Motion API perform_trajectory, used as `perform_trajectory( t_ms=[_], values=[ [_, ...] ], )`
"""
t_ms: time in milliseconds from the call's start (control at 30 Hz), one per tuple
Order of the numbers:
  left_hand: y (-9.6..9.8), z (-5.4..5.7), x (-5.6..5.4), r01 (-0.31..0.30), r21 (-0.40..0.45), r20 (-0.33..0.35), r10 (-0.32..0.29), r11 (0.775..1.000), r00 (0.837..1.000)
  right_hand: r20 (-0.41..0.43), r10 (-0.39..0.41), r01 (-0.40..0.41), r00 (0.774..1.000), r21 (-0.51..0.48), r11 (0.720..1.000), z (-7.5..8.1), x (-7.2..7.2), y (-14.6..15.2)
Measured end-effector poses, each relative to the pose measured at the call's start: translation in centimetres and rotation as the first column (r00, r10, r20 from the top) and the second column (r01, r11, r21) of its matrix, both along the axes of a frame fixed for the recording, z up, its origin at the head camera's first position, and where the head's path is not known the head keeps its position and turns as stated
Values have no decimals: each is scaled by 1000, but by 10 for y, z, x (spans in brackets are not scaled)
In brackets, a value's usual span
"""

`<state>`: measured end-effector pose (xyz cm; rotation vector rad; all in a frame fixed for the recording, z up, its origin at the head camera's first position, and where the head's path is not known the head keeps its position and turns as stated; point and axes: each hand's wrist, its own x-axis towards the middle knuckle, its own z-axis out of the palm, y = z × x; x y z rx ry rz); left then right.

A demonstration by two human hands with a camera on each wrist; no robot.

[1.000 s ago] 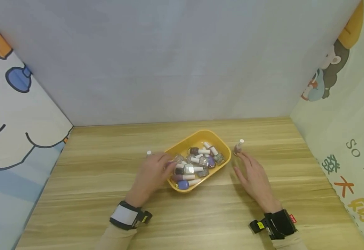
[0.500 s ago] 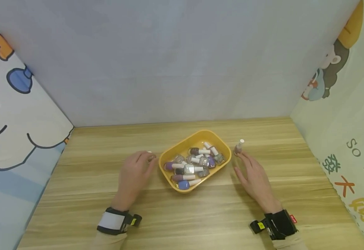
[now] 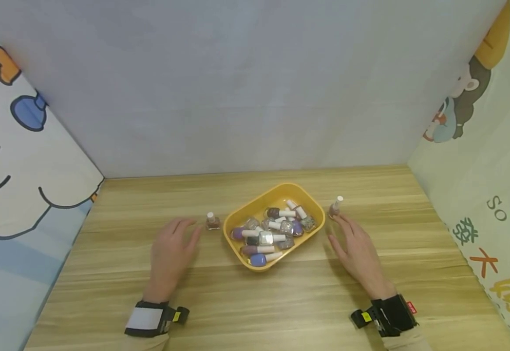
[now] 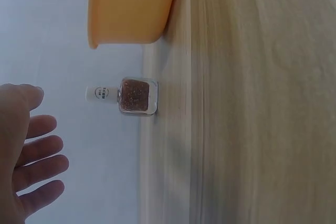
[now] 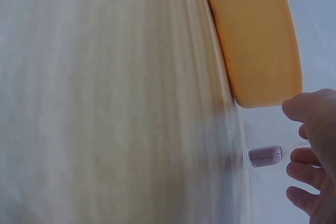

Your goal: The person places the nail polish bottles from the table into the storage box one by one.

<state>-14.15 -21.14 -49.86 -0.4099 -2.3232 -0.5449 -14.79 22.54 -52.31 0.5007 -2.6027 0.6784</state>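
A nail polish bottle with brown glitter [image 4: 135,96] and a white cap stands upright left of the yellow tray [image 3: 240,257]. My left hand [image 3: 170,253] is just to the left of this bottle, fingers loosely bent and holding nothing. On the tray's right side stands a mauve nail polish bottle [image 3: 334,210], also upright. Right at it are the fingertips of my right hand [image 3: 360,253], the fingers relaxed. In the right wrist view those fingers overlap the white cap of the mauve bottle [image 5: 265,156].
Inside the tray lie several nail polish bottles, among them a blue one [image 3: 257,260], a silver one [image 3: 265,238] and a dark one [image 3: 273,212]. The wooden table [image 3: 255,312] ends at a pale cloth wall [image 3: 255,97]; printed panels flank both sides.
My left hand has drawn back leftward from over the tray, past the brown glitter bottle, which now shows fully. A purple bottle shows in the tray where that hand was. My right hand stays put.
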Motion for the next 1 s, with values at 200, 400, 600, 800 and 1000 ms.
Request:
perform_trajectory(
  t_ms=[200, 400, 600, 800, 1000],
  values=[
    [-6, -6, 2, -7, 16, 15, 7, 1000, 1000, 3, -1, 1, 1000, -1, 1000, 0, -1, 0],
    [-9, -13, 5, -29, 5, 72, 29, 1000, 997, 33, -16, 16, 999, -5, 1000, 3, -3, 3],
    [-9, -16, 8, -34, 10, 94, 33, 999, 995, 25, -26, 26, 999, -5, 1000, 7, -7, 7],
    [-7, -19, 10, -53, 12, 142, 51, 999, 989, -9, -18, 18, 1000, -1, 1000, 9, -19, 12],
    [-4, -19, 13, -82, 8, 205, 79, 997, 976, -6, 11, -11, 1000, 18, 1000, 13, -34, 16]
  ],
)
